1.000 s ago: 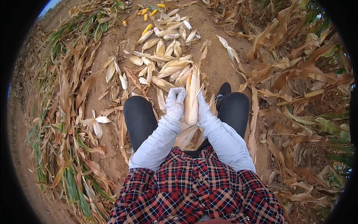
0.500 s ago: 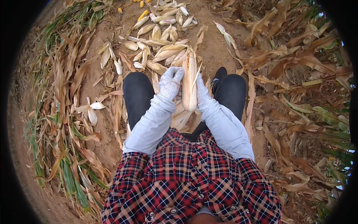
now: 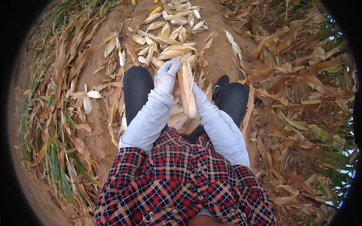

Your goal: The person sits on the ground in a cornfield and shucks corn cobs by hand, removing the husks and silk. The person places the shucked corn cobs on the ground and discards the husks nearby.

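An ear of corn (image 3: 188, 94), mostly wrapped in pale dry husk, stands tilted between my gloved hands. A strip of orange kernels shows along its upper left side. My right hand (image 3: 201, 98) is closed round the ear's right side, its fingers largely hidden behind it. My left hand (image 3: 166, 76) is closed at the upper left edge, by the bared kernels. A brownish piece of husk hangs under its fingers, and it seems to grip the husk there; the fingertips are partly hidden.
Ahead on the soil lies a pile of husked and unhusked ears (image 3: 171, 34), with a bare yellow ear (image 3: 155, 11) at its far left. Loose husk (image 3: 87, 98) lies left of my knee. Dry stalks and leaves (image 3: 301, 90) cover the right side, more (image 3: 56, 150) the left.
The ear has shifted slightly left and tilts more, its top leaning left. My left hand has moved a little up and left, and more of the kernel strip shows.
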Tool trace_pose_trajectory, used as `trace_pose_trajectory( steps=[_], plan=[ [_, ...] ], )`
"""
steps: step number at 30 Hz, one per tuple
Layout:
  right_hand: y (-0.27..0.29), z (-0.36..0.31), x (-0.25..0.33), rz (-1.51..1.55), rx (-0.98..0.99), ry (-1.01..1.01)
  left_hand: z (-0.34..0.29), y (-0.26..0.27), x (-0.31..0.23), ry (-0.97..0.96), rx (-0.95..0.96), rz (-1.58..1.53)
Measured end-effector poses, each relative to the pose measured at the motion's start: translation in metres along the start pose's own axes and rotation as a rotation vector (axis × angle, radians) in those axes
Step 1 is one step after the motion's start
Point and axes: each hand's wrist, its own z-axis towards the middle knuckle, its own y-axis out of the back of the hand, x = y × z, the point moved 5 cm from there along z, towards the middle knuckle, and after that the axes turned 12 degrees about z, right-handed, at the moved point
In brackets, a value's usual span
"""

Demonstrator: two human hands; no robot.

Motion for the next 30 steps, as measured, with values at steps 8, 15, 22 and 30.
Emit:
trace_pose_trajectory(
  steps=[8, 15, 22, 30],
  plan=[
    [0.006, 0.009, -0.010, 0.025, -0.036, -0.077, 0.018, 0.026, 0.025, -0.072, -0.083, 0.461],
    [-0.001, 0.005, -0.012, -0.083, -0.067, -0.012, 0.004, 0.020, -0.002, -0.007, -0.024, 0.176],
    [0.001, 0.005, -0.014, -0.113, -0.025, -0.041, 0.016, 0.035, 0.010, -0.041, -0.063, 0.349],
    [-0.014, 0.006, -0.003, 0.228, -0.019, -0.045, 0.018, 0.038, 0.029, 0.021, -0.105, -0.030]
  ],
)
